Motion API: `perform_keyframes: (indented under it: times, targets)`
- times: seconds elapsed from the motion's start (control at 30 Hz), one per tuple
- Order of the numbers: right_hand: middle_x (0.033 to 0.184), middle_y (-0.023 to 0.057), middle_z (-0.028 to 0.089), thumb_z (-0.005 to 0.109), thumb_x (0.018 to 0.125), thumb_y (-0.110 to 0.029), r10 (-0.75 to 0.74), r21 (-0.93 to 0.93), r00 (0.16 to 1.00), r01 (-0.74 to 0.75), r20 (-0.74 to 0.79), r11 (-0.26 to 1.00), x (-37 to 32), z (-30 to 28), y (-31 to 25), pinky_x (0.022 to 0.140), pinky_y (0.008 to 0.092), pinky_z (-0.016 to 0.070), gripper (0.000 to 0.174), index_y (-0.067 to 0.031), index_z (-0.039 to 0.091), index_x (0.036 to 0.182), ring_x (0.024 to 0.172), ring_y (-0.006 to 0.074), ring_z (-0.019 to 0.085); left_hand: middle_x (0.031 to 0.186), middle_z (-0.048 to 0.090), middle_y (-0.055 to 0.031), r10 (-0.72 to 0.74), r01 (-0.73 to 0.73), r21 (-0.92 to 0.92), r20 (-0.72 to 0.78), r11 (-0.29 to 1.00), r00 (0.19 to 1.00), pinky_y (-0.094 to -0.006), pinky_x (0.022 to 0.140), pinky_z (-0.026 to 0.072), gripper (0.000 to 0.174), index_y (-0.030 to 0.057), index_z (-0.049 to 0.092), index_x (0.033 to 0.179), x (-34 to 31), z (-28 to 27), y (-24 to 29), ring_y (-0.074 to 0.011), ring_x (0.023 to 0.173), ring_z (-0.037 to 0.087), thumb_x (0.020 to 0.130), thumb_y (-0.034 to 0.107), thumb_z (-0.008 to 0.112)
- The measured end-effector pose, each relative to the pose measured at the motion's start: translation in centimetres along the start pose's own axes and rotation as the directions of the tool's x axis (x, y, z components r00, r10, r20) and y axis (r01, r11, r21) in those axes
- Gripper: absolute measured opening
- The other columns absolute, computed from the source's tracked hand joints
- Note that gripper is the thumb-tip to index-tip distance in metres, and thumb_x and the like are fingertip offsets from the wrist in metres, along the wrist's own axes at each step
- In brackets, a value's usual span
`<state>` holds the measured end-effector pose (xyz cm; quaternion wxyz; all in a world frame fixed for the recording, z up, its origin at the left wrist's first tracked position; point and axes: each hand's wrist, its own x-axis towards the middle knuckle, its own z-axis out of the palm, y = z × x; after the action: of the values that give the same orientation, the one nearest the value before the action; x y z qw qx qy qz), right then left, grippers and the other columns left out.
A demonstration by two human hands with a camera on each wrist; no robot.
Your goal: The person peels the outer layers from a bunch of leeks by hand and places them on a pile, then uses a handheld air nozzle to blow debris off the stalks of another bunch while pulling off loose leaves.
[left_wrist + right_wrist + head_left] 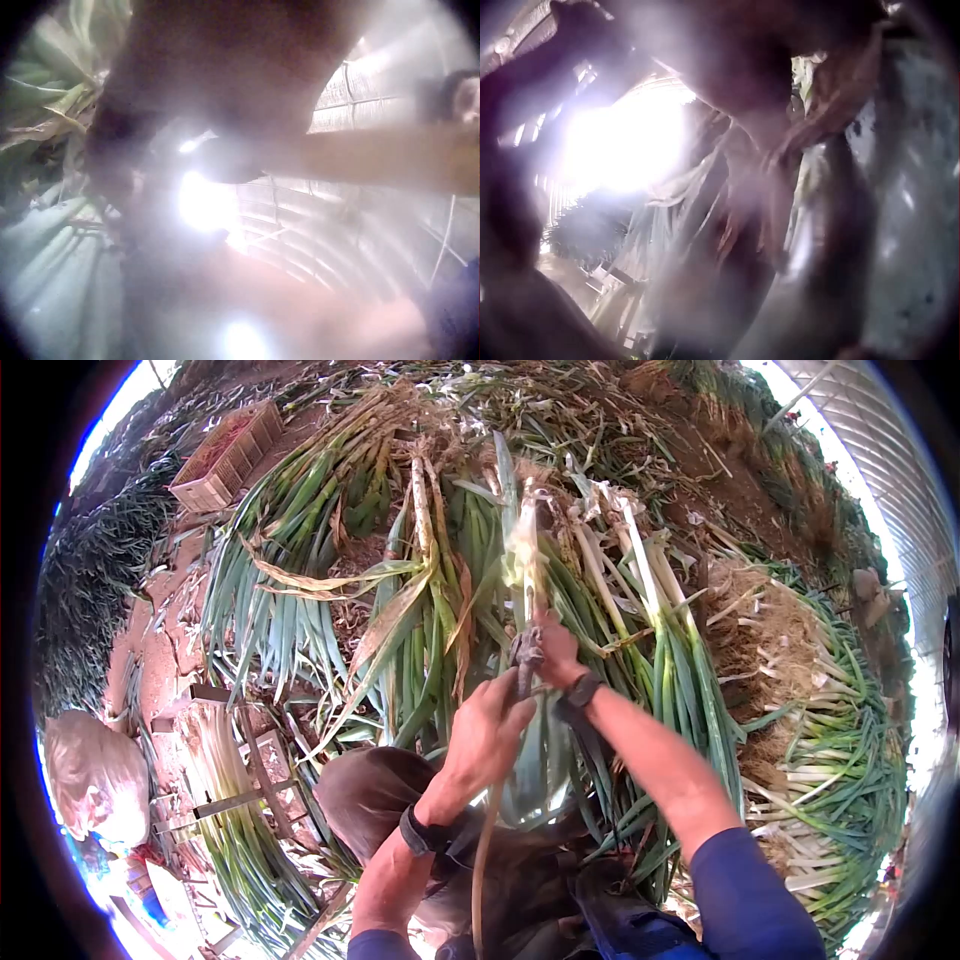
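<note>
In the head view my left hand (485,725) grips the end of a tan hose (488,860), which runs down toward my lap. The hose end near the fingers is mostly hidden. My right hand (555,650) holds a leek (527,585) just ahead of the left hand. Its pale stalk points away from me, with a whitish blur around it. Broad green leaves (540,760) hang below the hands. In the left wrist view the hose (390,161) crosses to the right. Withered leaves (780,161) dangle under the right hand in the glare-filled right wrist view.
Heaped leeks (420,560) lie in front, with yellowed leaves among them. A row of leeks with trimmed-looking white stems (800,840) lines the right. At left are a bundle in a metal frame (225,805), a plastic sack (95,770) and a crate (228,455).
</note>
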<state>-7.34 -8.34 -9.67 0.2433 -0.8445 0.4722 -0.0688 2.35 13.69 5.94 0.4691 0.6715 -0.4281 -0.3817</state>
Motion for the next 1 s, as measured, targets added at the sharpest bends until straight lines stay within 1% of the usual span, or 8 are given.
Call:
perform_keyframes:
  times: [0.03,0.1,0.13,0.17,0.2,0.43,0.5,1.0]
  targets:
    - [0.101,0.008,0.065,0.047,0.105,-0.038,0.026,0.334,0.997,-0.05,0.077,0.941,1.2,0.1,1.6,0.063,0.0361,0.0582,0.04,-0.0136,0.051,0.136,0.075,0.0203,0.069,0.111,0.065,-0.0263,0.024,-0.024,-0.026,0.011,0.999,1.0,-0.0446,0.09,0.0504,0.052,-0.0018,0.057,0.136,0.2,0.2,-0.2,-0.0408,0.102,0.065,0.094,0.028,0.063]
    - [0.1,0.0189,0.067,0.07,0.092,-0.041,-0.215,0.889,0.863,-0.452,0.458,0.08,-0.1,-7.6,-1.5,0.064,0.039,0.0575,0.078,-0.0051,0.034,0.151,0.077,0.0247,0.068,0.108,0.063,-0.0267,0.05,-0.049,-0.052,0.025,0.997,0.998,-0.0469,0.087,0.0508,0.053,-0.0015,0.056,0.137,0.4,0.6,-0.5,-0.0429,0.098,0.065,0.094,0.029,0.062]
    - [0.1,0.0196,0.067,0.073,0.09,-0.039,-0.109,0.588,0.897,-0.185,0.428,0.787,-0.1,-9.6,-1.9,0.066,0.0393,0.0571,0.084,-0.0025,0.03,0.152,0.078,0.0261,0.068,0.109,0.063,-0.0271,0.07,-0.069,-0.054,0.009,0.996,0.998,-0.0466,0.088,0.0509,0.054,-0.0026,0.056,0.137,0.5,1.1,-0.6,-0.0429,0.099,0.065,0.094,0.029,0.062]
    - [0.099,0.0203,0.067,0.076,0.087,-0.037,-0.065,-0.142,0.941,0.117,0.332,0.983,-0.4,-11.5,-2.2,0.068,0.0397,0.0567,0.09,0.0,0.027,0.153,0.079,0.0274,0.068,0.11,0.063,-0.0274,0.089,-0.089,-0.057,-0.007,0.994,0.996,-0.0462,0.088,0.051,0.055,-0.0037,0.055,0.138,0.5,1.5,-0.6,-0.0429,0.099,0.064,0.094,0.029,0.062]
    - [0.121,0.0332,0.064,0.083,0.08,-0.031,0.038,-0.062,0.897,-0.012,0.441,0.998,-1.6,-14.7,-4.5,0.094,0.043,0.053,0.113,0.0082,0.012,0.159,0.096,0.0358,0.068,0.111,0.063,-0.0274,0.056,-0.056,-0.038,-0.008,0.998,0.998,-0.046,0.09,0.0509,0.057,-0.004,0.054,0.138,0.6,1.7,-0.2,-0.0425,0.101,0.064,0.094,0.03,0.061]
    - [0.154,0.0379,0.036,0.079,0.078,-0.022,-0.066,-0.015,0.78,0.096,0.622,0.995,-10.8,-19.8,-2.9,0.114,0.0404,0.0422,0.114,0.0093,0.005,0.159,0.132,0.0411,0.053,0.113,0.064,-0.0289,-0.058,0.057,-0.129,-0.005,0.99,0.998,-0.0469,0.091,0.0504,0.056,-0.0042,0.056,0.137,2.3,2.8,0.3,-0.042,0.103,0.065,0.093,0.031,0.06]
    - [0.147,0.0384,0.043,0.08,0.077,-0.023,-0.31,0.087,0.811,0.309,0.496,0.947,-13.8,-19.5,-1.3,0.107,0.0434,0.0481,0.113,0.0074,0.008,0.159,0.123,0.0456,0.059,0.113,0.064,-0.0294,-0.028,0.025,-0.039,-0.059,0.999,0.998,-0.0474,0.092,0.0503,0.057,-0.0041,0.057,0.136,2.7,3.2,0.3,-0.0421,0.103,0.065,0.093,0.032,0.06]
    - [0.114,0.0318,0.056,0.076,0.079,-0.015,-0.102,-0.216,0.827,0.26,0.553,0.941,-17.7,-17.1,-3.4,0.078,0.0528,0.057,0.097,0.0073,0.02,0.155,0.085,0.0492,0.067,0.11,0.064,-0.0272,-0.123,0.153,0.402,-0.1,0.903,0.987,-0.0507,0.091,0.0484,0.055,-0.0037,0.057,0.136,1.2,4.0,2.3,-0.0451,0.104,0.062,0.094,0.032,0.062]
